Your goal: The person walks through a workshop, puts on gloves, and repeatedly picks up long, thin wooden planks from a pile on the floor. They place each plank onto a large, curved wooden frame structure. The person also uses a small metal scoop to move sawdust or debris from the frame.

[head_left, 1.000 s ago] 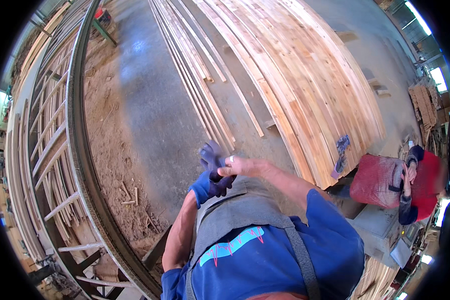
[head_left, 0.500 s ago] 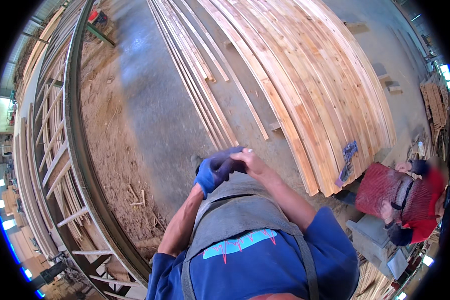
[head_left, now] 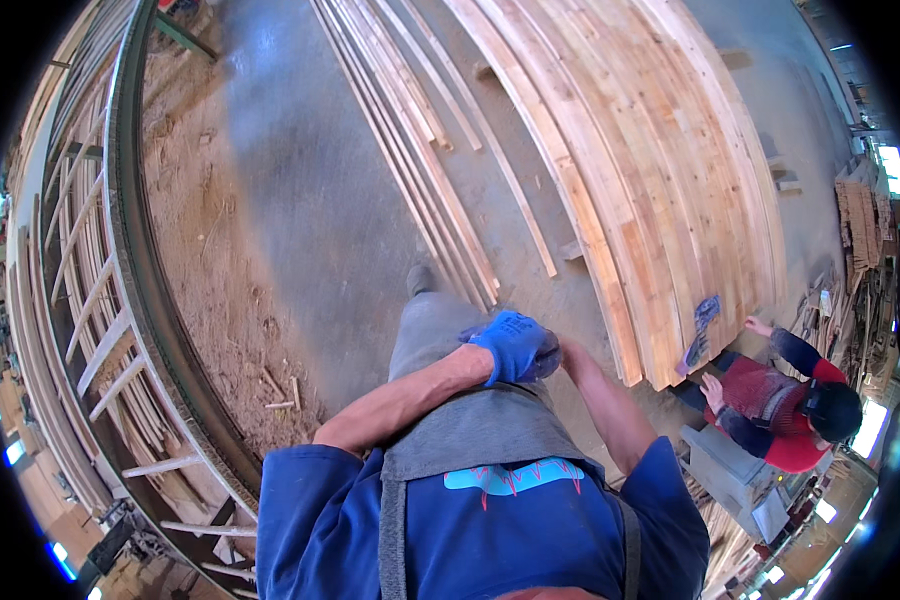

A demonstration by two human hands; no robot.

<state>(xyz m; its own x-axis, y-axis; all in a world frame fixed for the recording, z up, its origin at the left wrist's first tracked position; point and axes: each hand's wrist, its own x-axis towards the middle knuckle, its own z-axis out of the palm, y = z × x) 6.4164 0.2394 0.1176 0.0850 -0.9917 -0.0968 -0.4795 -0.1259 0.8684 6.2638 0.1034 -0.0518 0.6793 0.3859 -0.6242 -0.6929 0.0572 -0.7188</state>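
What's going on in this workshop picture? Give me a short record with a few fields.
Place: wood workshop, concrete floor with sawdust
Left hand: in a blue glove, held at waist height
Right hand: mostly hidden behind the glove, touching it
Clothing: blue shirt, grey apron
Timber: wide stack of pale boards, thin strips beside it
Nearby: a person in red crouching at the stack's end

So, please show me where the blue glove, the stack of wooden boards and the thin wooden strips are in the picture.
blue glove (head_left: 510,345), head view, on the back of the gloved left hand.
stack of wooden boards (head_left: 640,170), head view, on the top face of the boards.
thin wooden strips (head_left: 410,160), head view, on the middle of the bundle on the floor.
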